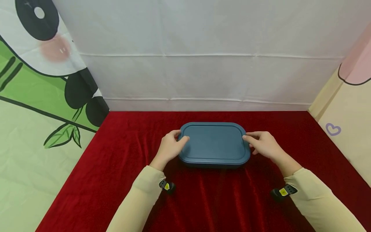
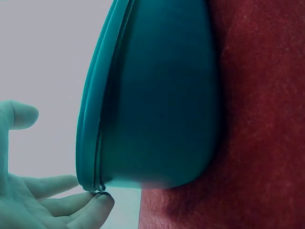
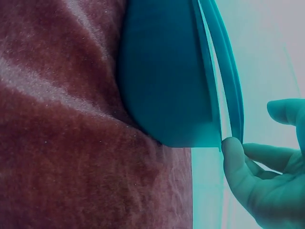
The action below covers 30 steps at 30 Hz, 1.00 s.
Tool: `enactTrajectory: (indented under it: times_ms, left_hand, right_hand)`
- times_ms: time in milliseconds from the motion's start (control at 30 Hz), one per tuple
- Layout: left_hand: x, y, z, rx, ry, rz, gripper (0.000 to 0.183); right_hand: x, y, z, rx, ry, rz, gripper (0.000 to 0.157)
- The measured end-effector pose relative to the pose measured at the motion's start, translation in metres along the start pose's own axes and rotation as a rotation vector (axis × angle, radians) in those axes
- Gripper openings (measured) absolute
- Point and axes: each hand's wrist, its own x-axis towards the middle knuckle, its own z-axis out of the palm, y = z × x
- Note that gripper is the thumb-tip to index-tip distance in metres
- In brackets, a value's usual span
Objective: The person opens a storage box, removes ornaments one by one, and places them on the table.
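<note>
On red surface [image 1: 217, 206], touching lid [image 1: 214, 141] with uncurled left hand [image 1: 170, 145], uncurled right hand [image 1: 264, 144]; could tip box [image 3: 164, 81] by lifting unevenly.

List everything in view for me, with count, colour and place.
Box: 1, blue, on the red cloth between the hands
Lid: 1, blue, atop the box, gap showing at its right end
Red cloth: 1, red, under the box
Backdrop: 1, whitish, behind
Left panel: 1, green, white and black cartoon print, at left
Right panel: 1, cream with pink and a purple heart, at right
Wrist devices: 2, black and yellow, one per wrist
Sleeves: 2, cream, on both arms
Left hand: 1, bare, at the lid's left edge
Right hand: 1, bare, at its right edge
</note>
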Motion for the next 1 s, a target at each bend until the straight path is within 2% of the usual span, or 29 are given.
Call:
enactTrajectory:
  times_ms: [333, 667, 1000]
  left_hand:
    - [-0.005, 0.002, -0.003, -0.007, 0.017, 0.016, 0.060]
    - [-0.007, 0.006, -0.006, -0.022, 0.015, 0.031, 0.061]
    - [-0.008, 0.011, -0.001, -0.044, 0.034, 0.057, 0.056]
  right_hand:
    - [-0.002, -0.005, -0.005, 0.036, 0.008, 0.019, 0.063]
    - [-0.002, -0.005, -0.012, 0.078, 0.045, -0.014, 0.060]
    - [-0.004, 0.004, -0.018, 0.134, 0.071, -0.053, 0.056]
